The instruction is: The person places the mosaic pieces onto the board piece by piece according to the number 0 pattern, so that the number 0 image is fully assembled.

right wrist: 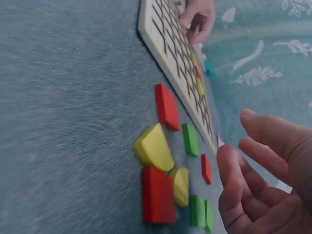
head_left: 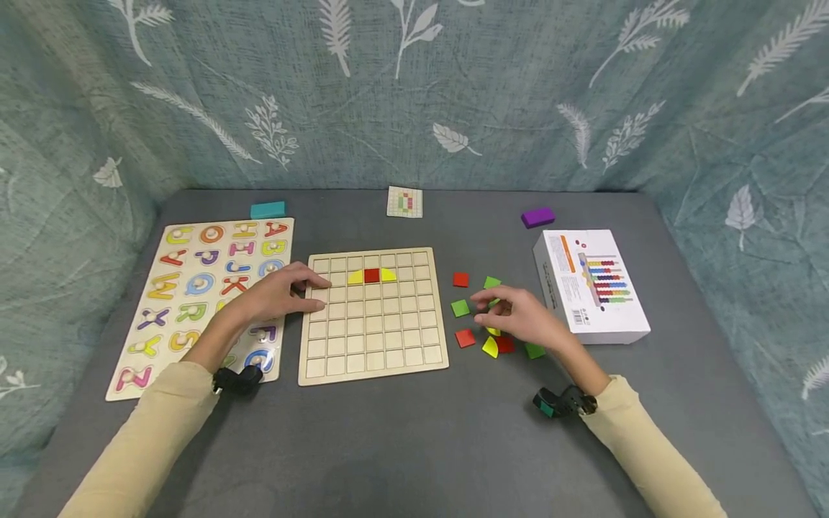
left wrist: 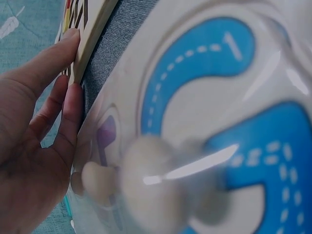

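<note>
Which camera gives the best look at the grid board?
The head view: all four corners of the board show, the left hand overlapping one edge. The left wrist view catches only a sliver; the right wrist view shows it slanted and cut off.

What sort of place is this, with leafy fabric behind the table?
Probably a tabletop play or learning corner: there's a wooden grid board, a letter puzzle and loose coloured tiles. Whether it's at home or school, I can't tell.

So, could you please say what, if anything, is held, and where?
The left hand holds the grid board by its left edge; the right hand, nothing.
</note>
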{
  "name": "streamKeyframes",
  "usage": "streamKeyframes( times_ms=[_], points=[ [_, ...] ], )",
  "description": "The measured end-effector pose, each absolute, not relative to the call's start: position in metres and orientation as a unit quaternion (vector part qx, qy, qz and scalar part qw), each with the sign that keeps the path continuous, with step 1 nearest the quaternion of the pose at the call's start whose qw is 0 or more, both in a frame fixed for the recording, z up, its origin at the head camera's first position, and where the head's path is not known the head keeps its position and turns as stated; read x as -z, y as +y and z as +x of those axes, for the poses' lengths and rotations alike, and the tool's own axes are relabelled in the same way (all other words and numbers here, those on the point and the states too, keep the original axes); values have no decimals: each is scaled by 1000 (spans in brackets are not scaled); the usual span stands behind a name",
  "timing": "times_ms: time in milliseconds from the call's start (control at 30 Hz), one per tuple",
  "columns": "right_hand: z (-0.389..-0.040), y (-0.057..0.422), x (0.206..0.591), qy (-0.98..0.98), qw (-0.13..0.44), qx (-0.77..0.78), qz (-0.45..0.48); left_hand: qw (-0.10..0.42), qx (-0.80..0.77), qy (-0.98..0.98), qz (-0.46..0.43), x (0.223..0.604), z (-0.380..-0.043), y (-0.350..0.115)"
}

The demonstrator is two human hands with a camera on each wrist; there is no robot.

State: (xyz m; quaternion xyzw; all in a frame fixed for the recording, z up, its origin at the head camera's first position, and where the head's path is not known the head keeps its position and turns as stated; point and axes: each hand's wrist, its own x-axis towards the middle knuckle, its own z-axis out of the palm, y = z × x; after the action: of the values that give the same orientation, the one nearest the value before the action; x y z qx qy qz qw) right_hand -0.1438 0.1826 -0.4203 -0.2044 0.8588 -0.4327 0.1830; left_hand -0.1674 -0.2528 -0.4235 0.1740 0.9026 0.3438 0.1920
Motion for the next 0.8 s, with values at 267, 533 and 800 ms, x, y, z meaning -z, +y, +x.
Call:
streamKeyframes(
  times_ms=[267, 533, 800],
  points=[
    [-134, 196, 425, 874, 151, 414, -206, 190, -342, 903, 176, 425, -167, -254],
    [-119, 208, 432, 903, 96, 355, -221, 191, -349, 901, 173, 425, -167, -253],
    [-107, 214, 443, 912, 34, 331, -239, 188, -342, 905, 167, 426, -167, -252]
  ],
)
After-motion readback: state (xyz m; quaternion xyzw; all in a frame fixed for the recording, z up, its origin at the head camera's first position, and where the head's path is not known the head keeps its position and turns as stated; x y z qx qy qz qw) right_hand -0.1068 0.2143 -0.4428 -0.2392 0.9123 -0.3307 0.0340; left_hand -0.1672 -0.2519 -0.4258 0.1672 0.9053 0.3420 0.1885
